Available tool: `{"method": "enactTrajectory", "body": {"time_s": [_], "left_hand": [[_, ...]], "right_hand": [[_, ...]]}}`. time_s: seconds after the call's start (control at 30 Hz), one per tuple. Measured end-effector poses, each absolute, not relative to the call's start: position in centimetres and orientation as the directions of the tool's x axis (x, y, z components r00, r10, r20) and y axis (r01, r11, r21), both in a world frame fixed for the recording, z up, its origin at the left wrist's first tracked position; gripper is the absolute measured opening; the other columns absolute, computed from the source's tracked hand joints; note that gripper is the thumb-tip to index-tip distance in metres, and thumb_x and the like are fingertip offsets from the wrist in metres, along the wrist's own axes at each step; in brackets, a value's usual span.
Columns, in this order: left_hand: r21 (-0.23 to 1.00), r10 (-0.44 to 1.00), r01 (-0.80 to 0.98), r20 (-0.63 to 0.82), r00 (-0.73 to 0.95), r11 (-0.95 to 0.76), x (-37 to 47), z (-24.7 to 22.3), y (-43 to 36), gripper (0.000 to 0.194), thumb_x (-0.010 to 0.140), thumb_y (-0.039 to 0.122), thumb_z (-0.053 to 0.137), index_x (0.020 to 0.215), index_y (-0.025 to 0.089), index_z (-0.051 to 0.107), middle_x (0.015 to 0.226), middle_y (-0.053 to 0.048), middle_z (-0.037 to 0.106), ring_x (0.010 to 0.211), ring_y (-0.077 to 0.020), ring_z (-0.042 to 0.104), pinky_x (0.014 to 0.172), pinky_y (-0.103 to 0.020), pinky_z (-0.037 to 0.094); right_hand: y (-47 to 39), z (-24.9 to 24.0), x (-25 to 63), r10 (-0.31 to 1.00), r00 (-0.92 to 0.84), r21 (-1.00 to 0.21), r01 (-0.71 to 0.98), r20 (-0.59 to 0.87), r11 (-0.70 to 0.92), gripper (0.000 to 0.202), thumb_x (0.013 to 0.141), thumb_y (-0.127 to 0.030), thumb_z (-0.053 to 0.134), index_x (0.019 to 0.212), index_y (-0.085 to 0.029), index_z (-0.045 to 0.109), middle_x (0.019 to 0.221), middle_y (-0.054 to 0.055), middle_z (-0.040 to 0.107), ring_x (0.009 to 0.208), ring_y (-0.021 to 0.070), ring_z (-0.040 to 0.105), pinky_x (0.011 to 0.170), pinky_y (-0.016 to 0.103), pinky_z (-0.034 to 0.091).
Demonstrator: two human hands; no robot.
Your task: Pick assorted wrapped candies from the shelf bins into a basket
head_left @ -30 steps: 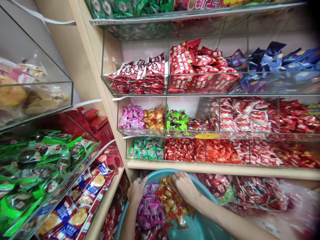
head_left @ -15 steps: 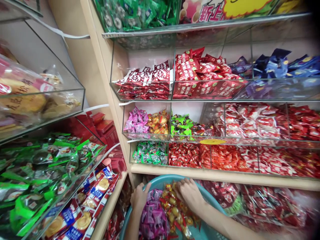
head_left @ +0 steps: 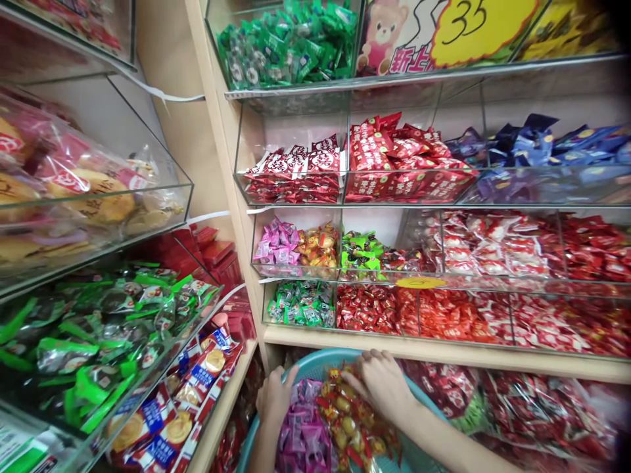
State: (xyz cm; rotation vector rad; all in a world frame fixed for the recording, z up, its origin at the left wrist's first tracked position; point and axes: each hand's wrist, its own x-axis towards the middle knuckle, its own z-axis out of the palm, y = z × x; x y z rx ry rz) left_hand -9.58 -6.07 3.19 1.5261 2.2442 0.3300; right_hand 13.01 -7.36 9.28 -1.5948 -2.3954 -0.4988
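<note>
I'm seeing a pale wooden shelf edge (head_left: 444, 358) running just beyond the teal basket (head_left: 325, 356), and a slanting side shelf (head_left: 224, 410) bordering the left. Plastic bags of red-wrapped sweets (head_left: 542, 407) are lying below the shelf at right, and the right forearm is crossing the basket's right side, hiding part of it.

The basket is showing a smooth, curved rim; glossy, crinkled purple-wrapped candies (head_left: 305, 427) are filling its left part, with rounded gold-wrapped candies (head_left: 348, 420) beside them, twisted in clear and red film. The left hand (head_left: 274, 397) is closing around the left rim. The right hand (head_left: 382, 384) is bending its fingers over the gold ones; I can't tell whether it is gripping any.

Above, clear-walled bins (head_left: 296, 269) are holding purple, gold, green and red packets, and a left bin (head_left: 162, 341) is holding green-ended packets.
</note>
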Motion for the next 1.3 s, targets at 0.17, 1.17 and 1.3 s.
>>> {"method": "enactTrajectory", "body": {"time_s": [0.17,1.17,1.3], "left_hand": [[0.422,0.921,0.819,-0.191,-0.339,0.389,-10.4,3.4,-7.0,0.059,0.079,0.064,0.027,0.102,0.023,0.062,0.101,-0.015,0.068,0.094,-0.0305,0.064,0.076,-0.036,0.045],[0.439,0.913,0.801,-0.233,-0.336,0.407,-12.6,2.7,-7.8,0.058,0.079,0.064,0.024,0.102,0.024,0.059,0.102,-0.014,0.068,0.096,-0.0315,0.062,0.077,-0.037,0.044],[0.422,0.92,0.823,-0.262,-0.292,0.381,-12.6,2.3,-6.9,0.057,0.079,0.065,0.024,0.097,0.025,0.06,0.097,-0.013,0.069,0.092,-0.0308,0.063,0.073,-0.036,0.044]], "right_hand": [[-7.0,13.6,11.7,0.767,-0.375,0.116,0.921,0.52,0.372,0.038,0.089,-0.044,0.043,0.069,-0.016,0.059,0.066,0.006,0.063,0.069,0.0198,0.058,0.068,0.031,0.03],[3.5,27.6,8.4,0.825,-0.34,-0.009,0.923,0.452,0.385,0.03,0.085,-0.045,0.05,0.097,-0.02,0.062,0.101,0.008,0.064,0.091,0.0206,0.059,0.071,0.027,0.041],[3.7,27.0,8.6,0.795,-0.356,-0.001,0.912,0.491,0.409,0.032,0.085,-0.045,0.049,0.094,-0.017,0.062,0.094,0.008,0.062,0.082,0.0187,0.057,0.065,0.027,0.039]]}}
